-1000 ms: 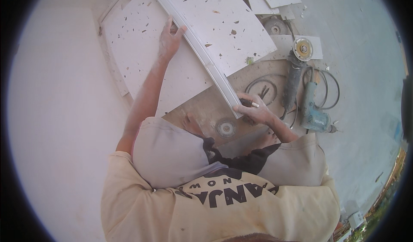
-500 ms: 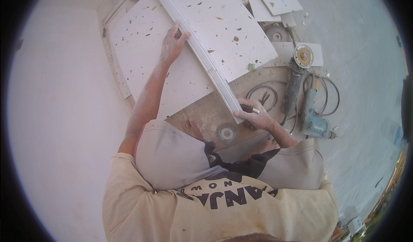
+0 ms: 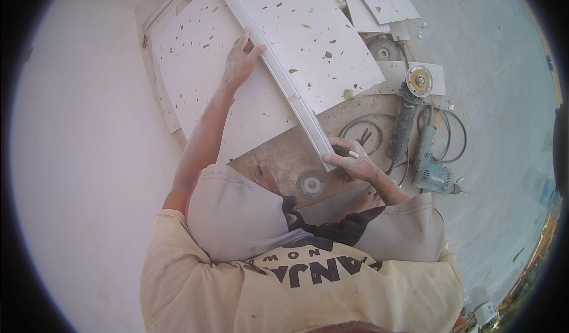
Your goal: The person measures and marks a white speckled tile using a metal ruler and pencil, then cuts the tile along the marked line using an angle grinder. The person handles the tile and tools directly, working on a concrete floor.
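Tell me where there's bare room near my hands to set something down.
Smooth grey floor lies bare right of the teal drill. The flat white panel looks nearly bare between your left forearm and the long white bar. Right of your right hand it's crowded: looped black cable, black grinder.

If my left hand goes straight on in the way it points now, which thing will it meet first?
Probably the long pale bar; thumb and fingertip of the left hand seem to touch its left edge. Beyond lies the dark-flecked white panel; the height between bar and panel is unclear.
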A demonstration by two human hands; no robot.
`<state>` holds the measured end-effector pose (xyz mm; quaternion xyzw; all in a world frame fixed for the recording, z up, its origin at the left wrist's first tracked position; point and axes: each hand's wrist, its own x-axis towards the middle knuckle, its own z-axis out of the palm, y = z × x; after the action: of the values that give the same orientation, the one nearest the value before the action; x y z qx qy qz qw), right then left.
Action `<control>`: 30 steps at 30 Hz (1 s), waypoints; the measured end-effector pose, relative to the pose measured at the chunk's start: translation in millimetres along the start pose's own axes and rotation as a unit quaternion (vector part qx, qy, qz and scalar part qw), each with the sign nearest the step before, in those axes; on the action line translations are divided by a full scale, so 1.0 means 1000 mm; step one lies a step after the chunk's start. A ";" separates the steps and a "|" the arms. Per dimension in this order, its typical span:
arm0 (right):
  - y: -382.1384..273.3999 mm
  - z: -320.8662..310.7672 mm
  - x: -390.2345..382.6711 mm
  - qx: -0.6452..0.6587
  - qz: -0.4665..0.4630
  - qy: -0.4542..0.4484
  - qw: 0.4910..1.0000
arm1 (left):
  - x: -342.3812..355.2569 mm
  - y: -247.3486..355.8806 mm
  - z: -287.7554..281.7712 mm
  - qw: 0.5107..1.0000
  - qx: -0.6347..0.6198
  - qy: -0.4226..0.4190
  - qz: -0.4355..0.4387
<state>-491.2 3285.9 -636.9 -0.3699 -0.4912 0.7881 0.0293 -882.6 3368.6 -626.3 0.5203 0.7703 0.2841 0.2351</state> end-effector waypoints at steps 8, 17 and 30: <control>0.004 0.000 0.002 0.009 0.005 0.003 1.000 | 0.001 0.003 0.001 1.000 -0.002 -0.002 -0.005; -0.012 0.000 -0.003 0.003 0.038 -0.012 0.999 | -0.003 0.007 -0.013 0.998 0.011 -0.050 -0.033; -0.005 -0.014 -0.009 -0.157 -0.038 0.073 0.984 | 0.005 0.021 -0.021 0.989 0.081 -0.127 -0.011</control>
<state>-478.0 3295.3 -631.3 -0.4076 -0.6189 0.6704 0.0364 -884.2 3375.3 -597.0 0.5609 0.7601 0.1498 0.2919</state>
